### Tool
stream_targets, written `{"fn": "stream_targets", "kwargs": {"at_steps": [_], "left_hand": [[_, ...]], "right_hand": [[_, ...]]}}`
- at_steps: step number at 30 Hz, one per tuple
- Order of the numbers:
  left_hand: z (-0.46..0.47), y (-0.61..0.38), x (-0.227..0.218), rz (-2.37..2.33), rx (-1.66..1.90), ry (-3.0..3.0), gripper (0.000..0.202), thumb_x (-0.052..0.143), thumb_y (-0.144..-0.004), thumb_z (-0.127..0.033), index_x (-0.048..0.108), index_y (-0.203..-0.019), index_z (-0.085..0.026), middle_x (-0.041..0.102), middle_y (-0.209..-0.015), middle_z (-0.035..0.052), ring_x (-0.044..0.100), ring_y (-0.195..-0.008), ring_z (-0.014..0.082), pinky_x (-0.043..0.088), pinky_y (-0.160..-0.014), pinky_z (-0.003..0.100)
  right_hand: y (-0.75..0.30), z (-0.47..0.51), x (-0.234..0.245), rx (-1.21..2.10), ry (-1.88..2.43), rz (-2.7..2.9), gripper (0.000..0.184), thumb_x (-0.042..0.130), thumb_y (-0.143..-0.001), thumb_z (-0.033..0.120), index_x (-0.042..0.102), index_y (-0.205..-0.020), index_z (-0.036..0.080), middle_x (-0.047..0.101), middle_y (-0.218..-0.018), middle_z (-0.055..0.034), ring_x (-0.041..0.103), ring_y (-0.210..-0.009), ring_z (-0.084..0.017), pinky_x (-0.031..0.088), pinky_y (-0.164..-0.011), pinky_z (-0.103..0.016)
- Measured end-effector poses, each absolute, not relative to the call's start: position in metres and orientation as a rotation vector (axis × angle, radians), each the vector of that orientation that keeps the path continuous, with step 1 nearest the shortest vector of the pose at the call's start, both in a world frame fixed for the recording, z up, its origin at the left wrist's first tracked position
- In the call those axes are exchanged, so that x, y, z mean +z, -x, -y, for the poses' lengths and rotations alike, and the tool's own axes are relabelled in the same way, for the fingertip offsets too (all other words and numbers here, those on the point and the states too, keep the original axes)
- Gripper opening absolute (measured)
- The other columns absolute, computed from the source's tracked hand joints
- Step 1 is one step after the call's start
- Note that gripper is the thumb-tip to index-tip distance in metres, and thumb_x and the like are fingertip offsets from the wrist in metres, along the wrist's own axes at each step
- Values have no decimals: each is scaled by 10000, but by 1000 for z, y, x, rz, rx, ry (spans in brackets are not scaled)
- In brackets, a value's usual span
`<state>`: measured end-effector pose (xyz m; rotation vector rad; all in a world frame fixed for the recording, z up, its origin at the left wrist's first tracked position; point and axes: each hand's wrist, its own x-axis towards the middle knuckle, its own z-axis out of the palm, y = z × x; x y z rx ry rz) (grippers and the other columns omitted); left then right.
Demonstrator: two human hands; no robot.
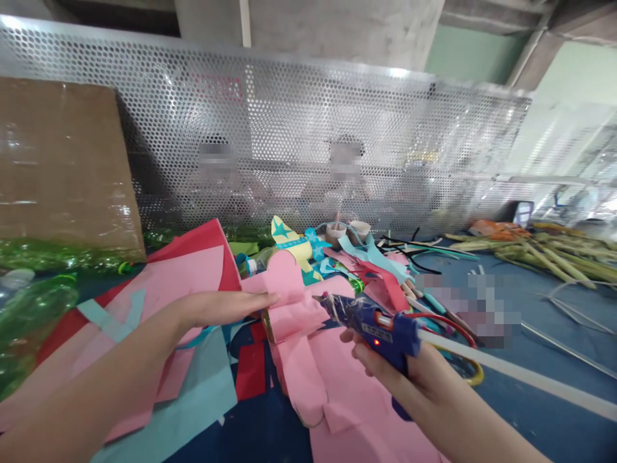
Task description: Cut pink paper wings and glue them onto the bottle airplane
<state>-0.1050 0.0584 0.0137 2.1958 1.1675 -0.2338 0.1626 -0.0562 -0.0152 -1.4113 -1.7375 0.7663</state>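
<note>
My right hand (407, 376) is closed round a blue hot glue gun (380, 325) with a lit red lamp and a white glue stick trailing to the right. Its nozzle points left at a roll wrapped in pink paper (294, 308). My left hand (226, 305) lies flat with fingers stretched out, its fingertips resting on the pink paper at the roll's top left. More pink sheets (351, 399) hang below the roll.
Red, pink and light blue paper sheets (193, 270) cover the blue table. Green plastic bottles (33, 308) lie at left below a cardboard panel (62, 167). A yellow and blue paper plane (296, 247), coloured strips and green stalks (544, 254) lie behind. Two people sit beyond the perforated metal screen (308, 135).
</note>
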Motion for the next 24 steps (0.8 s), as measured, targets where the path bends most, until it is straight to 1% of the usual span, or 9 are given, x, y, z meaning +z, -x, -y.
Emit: {"fn": "stream_targets", "kwargs": {"at_steps": [3, 5, 8, 12, 15, 19, 21, 24], "left_hand": [[-57, 104, 16, -1194, -265, -2150, 676, 142, -927, -629, 323, -1469, -268, 311, -1536, 16, 339, -1385, 252, 333, -1081, 353], [-56, 105, 17, -1177, -273, -2160, 673, 131, -924, -629, 317, -1470, -282, 310, -1536, 7, 341, -1385, 245, 339, -1079, 352], [-58, 108, 16, -1148, -275, -2203, 628, 137, -940, -586, 311, -1471, -298, 299, -1539, -4, 328, -1391, 228, 318, -1093, 352], [-61, 110, 13, -1183, -296, -2168, 596, 174, -955, -520, 297, -1479, -263, 262, -1548, 5, 337, -1387, 216, 295, -1106, 347], [-60, 110, 14, -1178, -293, -2150, 607, 175, -954, -540, 302, -1478, -261, 308, -1534, -1, 364, -1373, 231, 321, -1093, 354], [-56, 107, 20, -1115, -285, -2224, 664, 167, -927, -630, 321, -1469, -279, 387, -1504, -3, 319, -1395, 255, 320, -1092, 367], [-53, 104, 22, -1112, -297, -2240, 677, 163, -921, -644, 319, -1469, -279, 397, -1499, -2, 302, -1403, 256, 307, -1097, 366], [-50, 100, 26, -1121, -325, -2261, 686, 140, -927, -632, 321, -1470, -253, 388, -1504, 14, 305, -1402, 246, 295, -1098, 347]], "right_hand": [[-163, 55, -18, 774, 1408, 1784, 380, 467, -895, 487, 681, -1039, 208, 737, -923, -46, 679, -823, -238, 562, -716, -298], [-164, 55, -20, 781, 1421, 1829, 412, 435, -911, 502, 666, -1060, 195, 727, -937, -58, 678, -862, -249, 562, -735, -314], [-165, 54, -21, 785, 1441, 1864, 440, 396, -923, 521, 660, -1043, 189, 716, -933, -72, 675, -871, -260, 559, -758, -345], [-167, 53, -21, 757, 1420, 1841, 422, 406, -921, 515, 657, -1057, 204, 718, -977, -66, 672, -876, -251, 561, -758, -337], [-167, 54, -21, 748, 1443, 1857, 445, 389, -928, 518, 658, -1058, 189, 724, -922, -65, 680, -858, -256, 568, -741, -334], [-165, 55, -23, 704, 1441, 1899, 460, 356, -932, 524, 654, -990, 179, 725, -888, -76, 685, -883, -275, 573, -719, -322], [-163, 56, -23, 698, 1423, 1903, 426, 365, -929, 516, 644, -968, 196, 727, -889, -65, 687, -887, -267, 573, -711, -303], [-162, 58, -21, 691, 1433, 1877, 380, 408, -917, 507, 651, -968, 219, 732, -839, -41, 702, -826, -252, 580, -696, -291]]}}
